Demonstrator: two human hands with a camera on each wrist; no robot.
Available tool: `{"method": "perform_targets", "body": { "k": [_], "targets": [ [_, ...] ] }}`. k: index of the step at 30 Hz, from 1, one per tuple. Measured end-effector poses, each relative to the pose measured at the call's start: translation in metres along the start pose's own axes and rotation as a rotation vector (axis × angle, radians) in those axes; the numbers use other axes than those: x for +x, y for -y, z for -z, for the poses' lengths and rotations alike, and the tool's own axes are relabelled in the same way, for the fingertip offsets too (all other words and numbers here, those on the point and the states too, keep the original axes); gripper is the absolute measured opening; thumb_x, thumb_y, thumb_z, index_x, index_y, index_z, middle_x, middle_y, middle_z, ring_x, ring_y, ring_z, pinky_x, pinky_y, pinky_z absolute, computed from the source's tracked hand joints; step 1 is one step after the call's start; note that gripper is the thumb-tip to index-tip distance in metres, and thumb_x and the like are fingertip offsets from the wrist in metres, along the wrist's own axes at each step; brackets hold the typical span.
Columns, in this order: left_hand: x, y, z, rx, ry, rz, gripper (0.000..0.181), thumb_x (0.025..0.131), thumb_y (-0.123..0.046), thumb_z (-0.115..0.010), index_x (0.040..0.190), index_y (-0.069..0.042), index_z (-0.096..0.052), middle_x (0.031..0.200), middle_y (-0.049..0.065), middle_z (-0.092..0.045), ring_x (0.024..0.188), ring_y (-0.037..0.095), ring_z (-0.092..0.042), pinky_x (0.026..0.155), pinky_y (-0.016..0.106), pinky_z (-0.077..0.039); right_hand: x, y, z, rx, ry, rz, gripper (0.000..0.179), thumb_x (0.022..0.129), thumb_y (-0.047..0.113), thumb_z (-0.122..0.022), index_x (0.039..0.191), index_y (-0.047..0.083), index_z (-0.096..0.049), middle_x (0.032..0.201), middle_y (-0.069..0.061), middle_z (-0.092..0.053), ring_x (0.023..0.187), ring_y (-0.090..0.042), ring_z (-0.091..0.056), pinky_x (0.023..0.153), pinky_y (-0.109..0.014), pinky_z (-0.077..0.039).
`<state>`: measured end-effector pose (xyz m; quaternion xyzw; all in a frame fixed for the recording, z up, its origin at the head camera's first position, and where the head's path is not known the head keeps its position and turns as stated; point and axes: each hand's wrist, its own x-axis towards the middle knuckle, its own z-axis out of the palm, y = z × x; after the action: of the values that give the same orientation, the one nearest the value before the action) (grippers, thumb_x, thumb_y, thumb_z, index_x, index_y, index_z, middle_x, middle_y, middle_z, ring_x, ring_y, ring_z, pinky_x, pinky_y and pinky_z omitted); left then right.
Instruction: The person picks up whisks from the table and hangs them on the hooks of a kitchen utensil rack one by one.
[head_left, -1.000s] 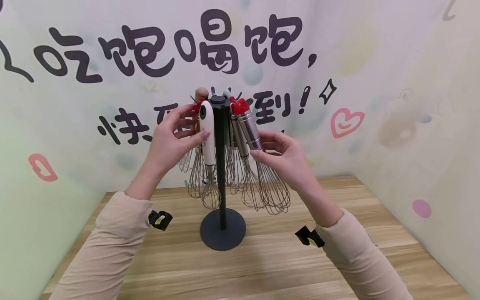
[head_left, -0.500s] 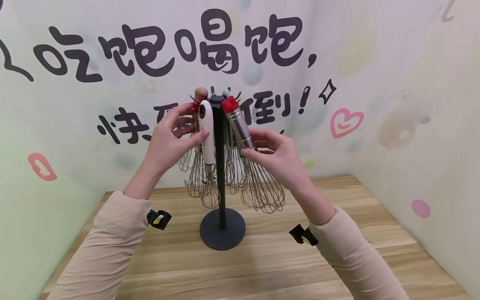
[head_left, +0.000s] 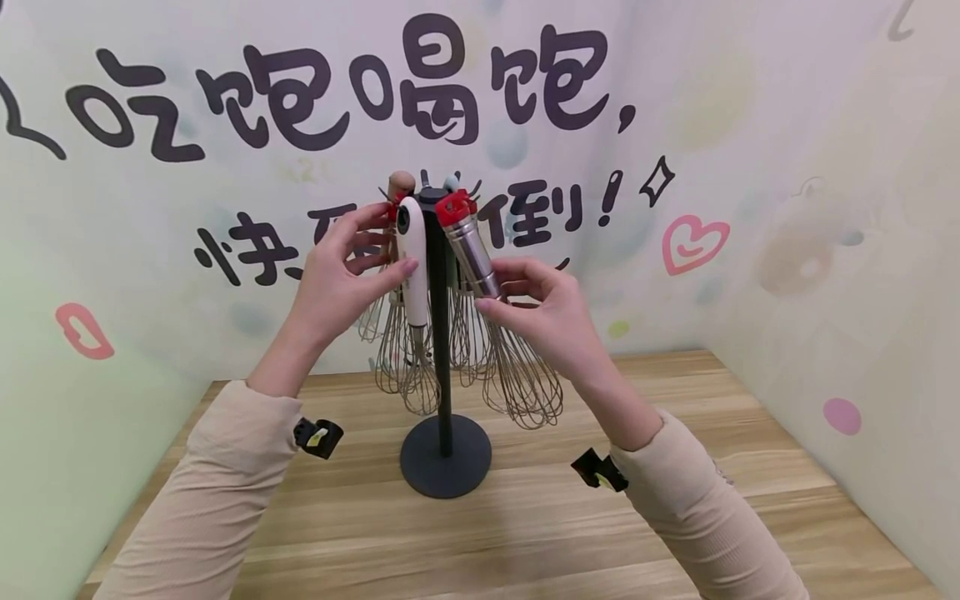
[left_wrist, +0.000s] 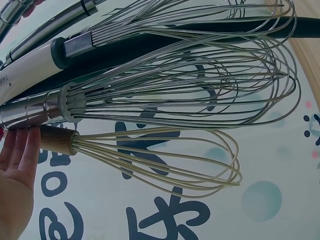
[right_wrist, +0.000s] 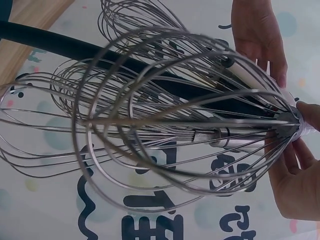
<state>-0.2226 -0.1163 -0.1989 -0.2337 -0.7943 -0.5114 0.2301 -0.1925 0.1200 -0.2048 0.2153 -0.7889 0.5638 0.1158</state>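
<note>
A dark rack with a round base [head_left: 446, 467] and an upright post carries several hanging whisks. My left hand [head_left: 330, 283] is at its left side, thumb on the front of a white-handled whisk [head_left: 412, 267]. In the left wrist view, its fingers touch a steel-handled whisk [left_wrist: 35, 110] beside a wooden-handled whisk [left_wrist: 57, 140]. My right hand [head_left: 551, 317] grips the lower handle of a red-topped steel whisk [head_left: 468, 246], tilted with its top close to the post. The right wrist view shows that whisk's wires [right_wrist: 175, 120] up close, crossing other whisks behind.
The rack stands on a wood-grain table [head_left: 360, 533]. Behind it is a pale wall with large dark lettering [head_left: 442, 92]. A heart [head_left: 695, 244] is drawn on the wall to the right.
My right hand has moved left with the red-topped steel whisk, bringing its top near the post and across another steel whisk. My left hand has stayed nearly still.
</note>
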Motion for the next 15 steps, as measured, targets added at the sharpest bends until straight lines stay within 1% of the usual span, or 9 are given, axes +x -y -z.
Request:
{"method": "perform_targets", "body": {
  "k": [5,9,15],
  "targets": [
    [0.0004,-0.0001,-0.0003,0.002,0.0,0.003,0.061,0.085,-0.012,-0.071,0.14,-0.009,-0.044,0.133,0.01,-0.049,0.116,0.021,-0.056,0.1,0.03,-0.051,-0.0011,0.0026,0.0011,-0.007,-0.004,0.013,0.041,0.082,0.006,-0.072,0.122,0.005,-0.061,0.112,-0.014,-0.065,0.097,-0.023,-0.064,0.077,-0.027,-0.059],
    [0.0007,0.0002,-0.0002,-0.004,0.0,0.005,0.061,0.085,-0.012,-0.071,0.14,-0.009,-0.044,0.132,0.01,-0.05,0.116,0.021,-0.057,0.1,0.029,-0.051,-0.0026,0.0058,0.0019,-0.029,-0.008,0.02,0.041,0.082,0.007,-0.073,0.121,0.006,-0.062,0.112,-0.012,-0.064,0.095,-0.021,-0.064,0.076,-0.027,-0.059],
    [0.0007,0.001,-0.0005,-0.007,0.0,0.002,0.06,0.085,-0.013,-0.071,0.139,-0.009,-0.045,0.132,0.01,-0.051,0.114,0.02,-0.057,0.098,0.027,-0.052,-0.0044,0.0094,0.0029,-0.056,-0.007,0.005,0.041,0.081,0.008,-0.074,0.121,0.007,-0.062,0.115,-0.01,-0.064,0.096,-0.021,-0.063,0.076,-0.028,-0.059]
  ]
}}
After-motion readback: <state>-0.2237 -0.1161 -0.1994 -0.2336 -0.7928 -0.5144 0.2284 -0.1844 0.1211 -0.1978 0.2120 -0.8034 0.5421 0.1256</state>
